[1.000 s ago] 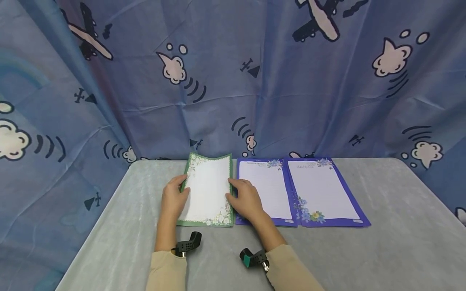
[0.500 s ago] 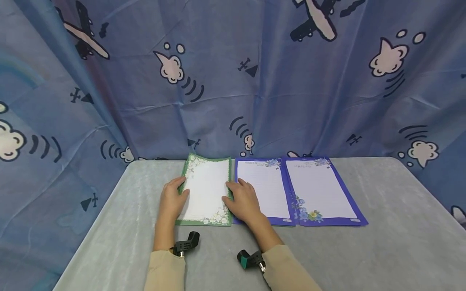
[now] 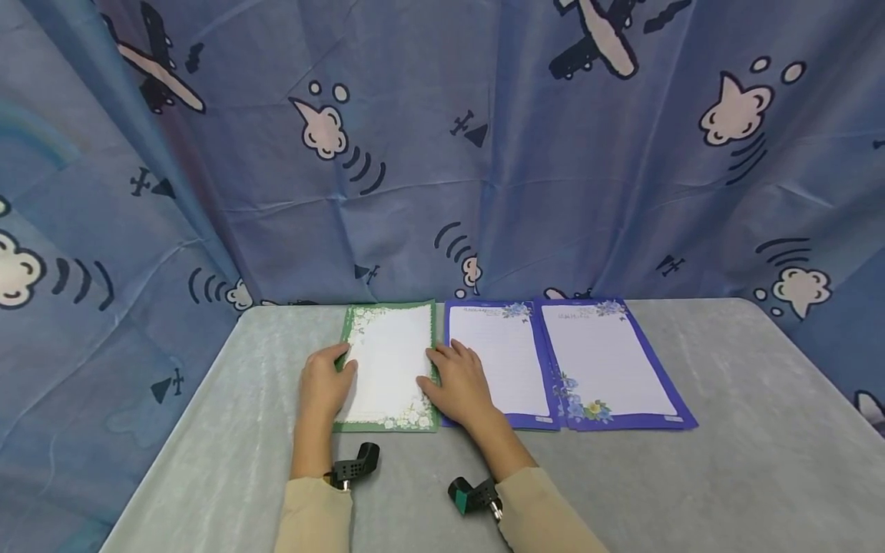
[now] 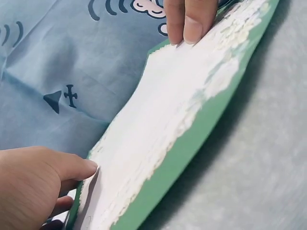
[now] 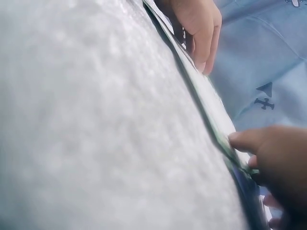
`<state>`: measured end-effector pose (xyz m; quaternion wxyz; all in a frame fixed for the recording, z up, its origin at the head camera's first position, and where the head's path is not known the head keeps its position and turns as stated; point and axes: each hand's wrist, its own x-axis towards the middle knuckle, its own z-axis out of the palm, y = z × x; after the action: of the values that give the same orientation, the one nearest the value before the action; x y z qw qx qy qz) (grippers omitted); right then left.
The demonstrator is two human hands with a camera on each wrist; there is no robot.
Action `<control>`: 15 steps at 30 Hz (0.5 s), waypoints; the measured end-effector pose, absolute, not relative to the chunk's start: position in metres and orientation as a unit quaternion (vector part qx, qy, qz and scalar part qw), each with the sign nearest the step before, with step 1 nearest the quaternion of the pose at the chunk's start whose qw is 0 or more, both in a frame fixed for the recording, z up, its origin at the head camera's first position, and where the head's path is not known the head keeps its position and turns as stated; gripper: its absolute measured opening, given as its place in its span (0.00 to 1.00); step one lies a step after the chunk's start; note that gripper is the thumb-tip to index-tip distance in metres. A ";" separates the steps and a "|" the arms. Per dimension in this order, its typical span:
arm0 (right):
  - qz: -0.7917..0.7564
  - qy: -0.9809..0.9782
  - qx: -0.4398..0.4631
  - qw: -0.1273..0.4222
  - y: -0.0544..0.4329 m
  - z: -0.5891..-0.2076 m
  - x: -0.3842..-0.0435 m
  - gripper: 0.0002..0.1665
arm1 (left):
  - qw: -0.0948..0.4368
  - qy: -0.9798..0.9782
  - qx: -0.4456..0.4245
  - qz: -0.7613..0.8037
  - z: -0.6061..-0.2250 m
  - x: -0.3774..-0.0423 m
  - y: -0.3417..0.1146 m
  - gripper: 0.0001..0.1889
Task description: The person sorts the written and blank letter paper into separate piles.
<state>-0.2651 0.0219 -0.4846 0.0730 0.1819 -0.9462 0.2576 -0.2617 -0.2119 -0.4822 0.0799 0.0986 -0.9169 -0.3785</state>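
A sheet of letter paper [image 3: 387, 361] with a green border and white flowers lies at the left of the row on the table. My left hand [image 3: 325, 382] grips its left edge, the thumb on the white face and the fingers around the edge in the left wrist view. On the opposite edge, my right hand [image 3: 458, 384] holds the sheet with thumb and fingertips, partly over the neighbouring purple-bordered paper [image 3: 499, 361]. The sheet [image 4: 139, 124] bows slightly between the hands in the left wrist view.
Another purple-bordered paper [image 3: 611, 361] with blue flowers lies to the right, overlapping the middle one's edge. All rest on a grey table [image 3: 664, 491]. A blue printed curtain [image 3: 415, 153] hangs behind the table's back edge. Small black cameras sit on both wrists.
The green-bordered sheet's far edge has lowered from a raised curve to nearly flat, and both hands have shifted slightly left and down. The purple-bordered papers stay in place.
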 end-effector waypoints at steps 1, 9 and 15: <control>0.257 -0.946 0.181 0.072 0.022 -0.485 -0.265 0.30 | 0.082 -0.918 0.097 -0.375 -0.482 -0.262 -0.212 0.23; 0.233 -0.954 0.181 0.045 0.021 -0.485 -0.265 0.34 | 0.083 -0.927 0.097 -0.351 -0.482 -0.262 -0.210 0.25; 0.242 -0.951 0.184 0.046 0.021 -0.486 -0.266 0.34 | 0.084 -0.929 0.096 -0.347 -0.483 -0.262 -0.210 0.26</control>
<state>-0.2656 0.0206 -0.4860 0.0461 0.1841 -0.9515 0.2422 -0.2619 -0.2099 -0.4828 0.0845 0.0962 -0.9291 -0.3468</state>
